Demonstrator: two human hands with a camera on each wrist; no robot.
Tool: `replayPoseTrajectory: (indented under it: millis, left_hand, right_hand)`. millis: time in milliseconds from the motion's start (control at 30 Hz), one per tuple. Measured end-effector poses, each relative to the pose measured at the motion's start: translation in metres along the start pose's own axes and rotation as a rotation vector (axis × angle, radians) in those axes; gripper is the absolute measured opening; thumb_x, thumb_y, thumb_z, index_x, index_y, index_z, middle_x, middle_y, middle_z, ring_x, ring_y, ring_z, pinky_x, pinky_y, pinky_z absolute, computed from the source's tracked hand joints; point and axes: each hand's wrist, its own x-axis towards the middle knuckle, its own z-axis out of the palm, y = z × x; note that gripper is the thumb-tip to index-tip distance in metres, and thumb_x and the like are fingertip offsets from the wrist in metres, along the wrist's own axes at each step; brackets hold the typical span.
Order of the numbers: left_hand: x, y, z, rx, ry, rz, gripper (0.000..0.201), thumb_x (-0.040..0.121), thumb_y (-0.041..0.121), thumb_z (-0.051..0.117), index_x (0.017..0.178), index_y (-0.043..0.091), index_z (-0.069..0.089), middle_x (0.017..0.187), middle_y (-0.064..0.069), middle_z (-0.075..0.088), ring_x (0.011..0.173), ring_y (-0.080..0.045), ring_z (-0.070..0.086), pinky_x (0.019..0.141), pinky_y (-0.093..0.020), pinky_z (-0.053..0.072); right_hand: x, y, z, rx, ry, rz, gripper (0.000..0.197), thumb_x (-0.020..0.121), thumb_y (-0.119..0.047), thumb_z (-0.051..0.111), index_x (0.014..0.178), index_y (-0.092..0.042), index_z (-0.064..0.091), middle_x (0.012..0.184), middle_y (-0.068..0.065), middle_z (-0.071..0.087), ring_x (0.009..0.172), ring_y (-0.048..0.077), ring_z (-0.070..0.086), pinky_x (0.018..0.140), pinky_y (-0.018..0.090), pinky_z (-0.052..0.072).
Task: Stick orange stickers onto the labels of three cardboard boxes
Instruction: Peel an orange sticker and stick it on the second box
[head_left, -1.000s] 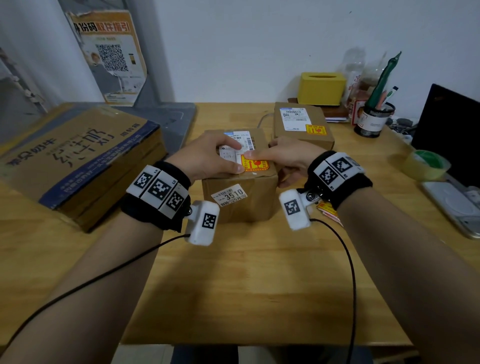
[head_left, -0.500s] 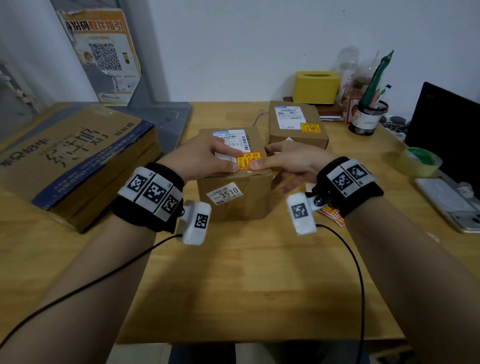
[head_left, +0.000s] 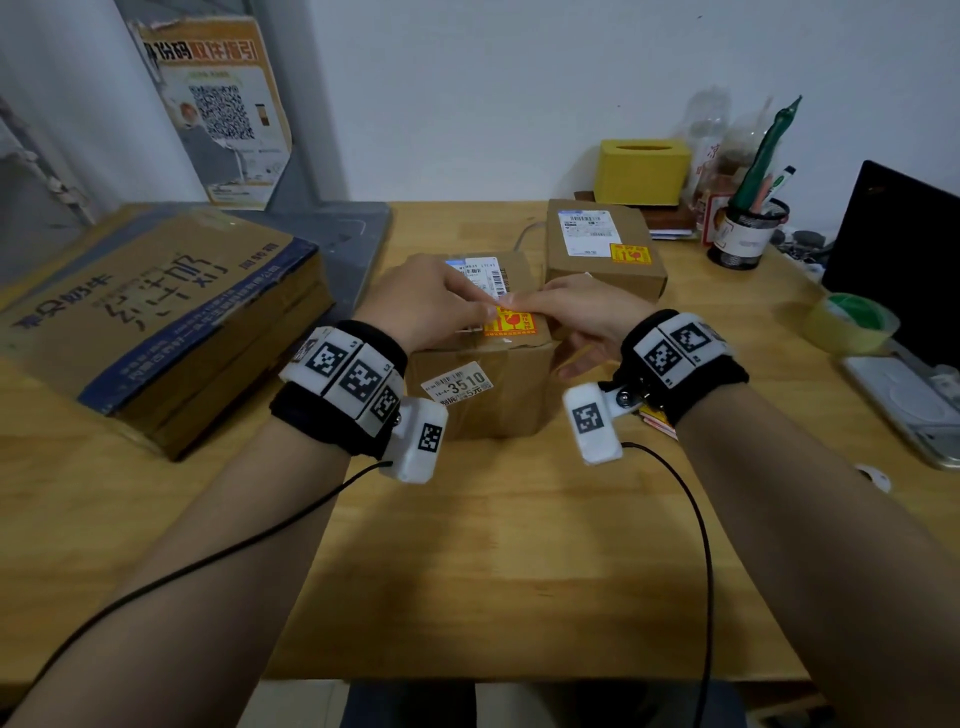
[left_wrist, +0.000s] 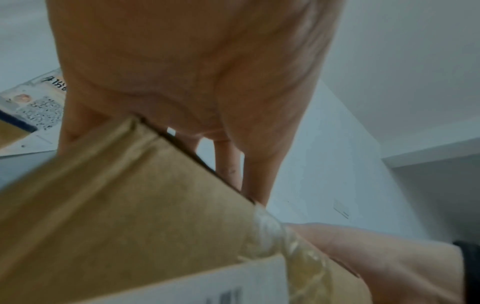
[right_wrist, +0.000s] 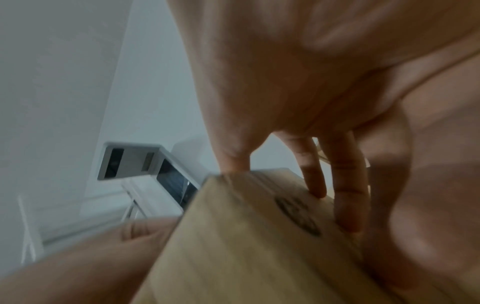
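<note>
Nearby, green pens (head_left: 768, 150) stand in a black pen cup (head_left: 744, 240).

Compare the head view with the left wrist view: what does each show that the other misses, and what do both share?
Head only: the orange sticker on the near brown cardboard box, a second stickered brown cardboard box behind it, and the right hand's extended forefinger on the sticker.
Left wrist only: the left hand's palm side and crinkled clear tape along a box edge.
Both: the near box, both hands, and the QR-code poster.
</note>
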Motion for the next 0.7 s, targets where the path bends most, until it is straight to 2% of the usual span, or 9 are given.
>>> replayPoseTrajectory:
  millis: [100,167,233,333,433,533,600,700]
  left_hand:
    - [0.000,-0.001,0.000,0.042,-0.025,-0.004,0.019,0.083,0.037,0.077,0.102,0.036,0.079,0.109,0.011,0.072,0.102,-0.011,0.061,0.085,-0.031,0.049]
    - [-0.003,-0.004,-0.002,0.020,-0.060,-0.001,0.025,0.084,0.038,0.077,0.108,0.037,0.077,0.110,0.014,0.068,0.102,-0.009,0.060,0.085,-0.030,0.049]
    - [-0.006,-0.006,-0.004,0.005,-0.077,-0.006,0.030,0.083,0.038,0.077,0.114,0.036,0.075,0.118,0.014,0.062,0.109,-0.009,0.056,0.088,-0.027,0.043]
    - [-0.008,-0.008,-0.004,0.013,-0.061,0.000,0.036,0.082,0.040,0.078,0.117,0.034,0.074,0.143,0.009,0.055,0.128,-0.012,0.051,0.095,-0.027,0.036]
    - [-0.009,-0.010,-0.004,0.004,-0.055,0.005,0.038,0.080,0.041,0.079,0.117,0.034,0.074,0.148,0.006,0.053,0.133,-0.012,0.049,0.106,-0.030,0.037]
    - [-0.010,-0.011,-0.004,-0.001,-0.079,0.006,0.042,0.080,0.041,0.080,0.121,0.034,0.072,0.151,0.006,0.049,0.135,-0.013,0.048,0.112,-0.035,0.038]
    - [-0.011,-0.010,-0.005,0.013,-0.096,0.006,0.046,0.080,0.042,0.079,0.124,0.034,0.070,0.153,0.007,0.047,0.136,-0.013,0.046,0.110,-0.032,0.038]
    - [-0.012,-0.010,-0.005,0.051,-0.110,0.008,0.049,0.081,0.045,0.077,0.128,0.035,0.068,0.155,0.007,0.044,0.137,-0.014,0.045,0.109,-0.033,0.039]
  right_hand:
    - [0.003,-0.001,0.004,-0.037,0.011,0.009,0.044,0.084,-0.060,0.073,0.103,-0.023,0.062,0.103,0.007,0.076,0.082,0.031,0.077,0.060,0.039,0.063]
    - [0.003,-0.002,0.003,-0.014,-0.007,0.025,0.041,0.087,-0.057,0.071,0.107,-0.022,0.062,0.104,0.008,0.076,0.085,0.032,0.077,0.058,0.037,0.062]
    - [0.000,-0.003,0.002,0.018,-0.038,0.042,0.034,0.092,-0.052,0.068,0.108,-0.023,0.063,0.107,0.009,0.076,0.087,0.032,0.076,0.057,0.036,0.061]
    - [-0.003,-0.005,0.001,0.061,-0.053,0.050,0.025,0.097,-0.044,0.064,0.109,-0.021,0.064,0.106,0.011,0.076,0.083,0.029,0.076,0.050,0.033,0.059]
    - [-0.005,-0.004,0.001,0.065,-0.059,0.043,0.024,0.099,-0.041,0.063,0.110,-0.020,0.064,0.103,0.010,0.076,0.077,0.026,0.076,0.049,0.032,0.058]
    - [-0.006,0.002,-0.003,0.078,-0.101,0.033,0.030,0.097,-0.038,0.066,0.120,-0.019,0.065,0.112,0.011,0.076,0.083,0.028,0.075,0.053,0.033,0.059]
    - [-0.007,0.008,-0.005,0.097,-0.141,0.024,0.033,0.096,-0.034,0.068,0.126,-0.020,0.064,0.118,0.011,0.074,0.088,0.027,0.073,0.058,0.034,0.060]
    - [-0.010,0.016,-0.008,0.143,-0.198,0.007,0.035,0.096,-0.027,0.069,0.131,-0.024,0.064,0.115,0.008,0.072,0.091,0.025,0.068,0.062,0.033,0.058]
